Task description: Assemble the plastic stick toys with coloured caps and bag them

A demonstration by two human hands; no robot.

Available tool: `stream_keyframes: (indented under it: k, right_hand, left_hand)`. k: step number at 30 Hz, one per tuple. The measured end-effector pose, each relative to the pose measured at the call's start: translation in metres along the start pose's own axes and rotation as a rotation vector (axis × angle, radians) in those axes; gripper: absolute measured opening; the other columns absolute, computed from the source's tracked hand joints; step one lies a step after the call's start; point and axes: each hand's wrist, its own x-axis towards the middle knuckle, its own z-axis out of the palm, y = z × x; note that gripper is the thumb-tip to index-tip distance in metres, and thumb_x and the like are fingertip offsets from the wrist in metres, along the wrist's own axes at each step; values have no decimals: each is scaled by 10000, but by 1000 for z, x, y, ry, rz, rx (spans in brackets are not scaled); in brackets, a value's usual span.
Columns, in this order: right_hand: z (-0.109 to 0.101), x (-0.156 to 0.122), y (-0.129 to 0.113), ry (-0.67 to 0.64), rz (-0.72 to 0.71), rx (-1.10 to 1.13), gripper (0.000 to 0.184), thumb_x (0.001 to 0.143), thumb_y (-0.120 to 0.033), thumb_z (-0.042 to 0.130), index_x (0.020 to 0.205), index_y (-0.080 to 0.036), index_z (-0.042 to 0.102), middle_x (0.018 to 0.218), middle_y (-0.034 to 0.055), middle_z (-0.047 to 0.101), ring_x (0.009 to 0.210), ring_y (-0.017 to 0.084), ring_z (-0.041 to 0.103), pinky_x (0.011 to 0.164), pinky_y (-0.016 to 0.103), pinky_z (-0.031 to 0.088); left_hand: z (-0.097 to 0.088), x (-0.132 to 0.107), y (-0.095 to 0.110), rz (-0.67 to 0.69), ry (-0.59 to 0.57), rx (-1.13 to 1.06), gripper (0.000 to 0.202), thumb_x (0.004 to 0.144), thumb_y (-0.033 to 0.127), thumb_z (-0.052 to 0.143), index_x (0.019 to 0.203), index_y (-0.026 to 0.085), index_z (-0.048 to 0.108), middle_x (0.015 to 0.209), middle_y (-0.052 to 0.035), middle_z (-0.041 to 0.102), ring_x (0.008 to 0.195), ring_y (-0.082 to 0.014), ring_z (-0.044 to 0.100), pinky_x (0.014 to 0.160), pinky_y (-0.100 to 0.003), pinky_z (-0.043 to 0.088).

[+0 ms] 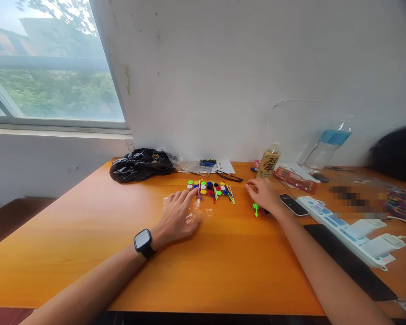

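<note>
Colourful round plastic discs [204, 192] lie in rows on the wooden table, with thin yellow, white and green sticks [230, 195] among them. My left hand [177, 216] rests palm down with its fingers stretched out, the fingertips beside the left end of the discs. Under and around it are small clear plastic bags [208, 211]. To the right of the discs, my right hand [265, 195] is raised a little, thumb and forefinger close together; anything between them is too small to make out. Just below that hand lies a green arrow-shaped piece [256, 210], and a dark piece beside it is mostly hidden.
A black plastic bag [140, 164], papers and glasses [229, 176] lie along the wall. Farther right stand a drink bottle [269, 161] and a clear bottle [328, 144]. A phone [293, 204], power strip [341, 230] and black mat [348, 262] flank my right arm.
</note>
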Motion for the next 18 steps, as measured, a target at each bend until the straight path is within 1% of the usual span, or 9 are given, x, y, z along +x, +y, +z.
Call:
stream_keyframes:
  k: [3, 5, 6, 8, 10, 12, 14, 16, 18]
  right_hand:
    - [14, 4, 26, -161, 83, -9, 392, 1022, -406, 464, 885, -205, 772, 847, 97, 757, 833, 274, 666, 716, 352, 428]
    - [21, 6, 33, -190, 139, 7, 423, 1015, -433, 469, 817, -206, 766, 788, 98, 747, 785, 271, 674, 671, 345, 414]
    - [24, 7, 35, -171, 154, 30, 412, 1005, -427, 481, 811, -203, 767, 800, 104, 752, 793, 273, 682, 675, 346, 425]
    - [26, 10, 37, -77, 148, 112, 359, 975, -388, 506, 832, -193, 771, 882, 120, 771, 847, 283, 700, 729, 358, 471]
    - [24, 12, 38, 72, 122, 196, 307, 940, -349, 524, 861, -184, 769, 954, 135, 777, 911, 298, 706, 819, 392, 510]
    - [19, 14, 37, 236, 95, 243, 276, 915, -334, 537, 883, -181, 764, 986, 142, 773, 963, 314, 699, 900, 440, 522]
    - [13, 13, 33, 366, 67, 284, 264, 913, -334, 548, 935, -182, 762, 1001, 139, 764, 966, 306, 691, 927, 463, 529]
    - [6, 11, 25, 450, 59, 356, 292, 925, -340, 566, 1082, -180, 753, 1024, 126, 752, 918, 275, 689, 901, 453, 550]
    - [0, 9, 12, 504, 74, 463, 390, 926, -366, 616, 1264, -190, 699, 1030, 103, 741, 864, 245, 689, 864, 434, 572]
  left_hand:
    - [0, 0, 1, 4, -5, -8, 783, 882, 378, 646, 1590, 258, 331, 1403, -128, 591, 1206, -336, 561, 1047, -501, 400]
    - [-1, -1, 1, 1, -3, -9, 784, 876, 378, 653, 1585, 257, 341, 1402, -127, 592, 1202, -335, 562, 1047, -498, 401]
    - [-1, -1, 1, -2, -1, -9, 784, 874, 379, 656, 1583, 257, 345, 1411, -128, 587, 1202, -336, 561, 1048, -498, 400]
    - [-1, -1, 1, -6, 8, -14, 783, 873, 381, 659, 1582, 259, 348, 1431, -128, 577, 1208, -336, 559, 1053, -497, 396]
    - [-1, -2, 0, -6, 23, -28, 782, 877, 374, 655, 1585, 263, 342, 1443, -127, 571, 1224, -333, 553, 1063, -496, 390]
    - [-1, -2, 0, -2, 36, -44, 778, 881, 365, 646, 1589, 267, 338, 1447, -126, 568, 1240, -331, 547, 1071, -493, 386]
    - [-3, -2, 1, -6, 44, -48, 780, 879, 368, 646, 1589, 269, 341, 1440, -124, 570, 1238, -331, 547, 1070, -494, 390]
    - [-4, -3, 2, -11, 52, -45, 791, 874, 375, 653, 1592, 266, 340, 1427, -124, 575, 1230, -332, 549, 1063, -495, 397]
    - [-5, -3, 3, -10, 66, -46, 802, 874, 377, 655, 1599, 264, 330, 1420, -125, 576, 1232, -333, 547, 1063, -496, 400]
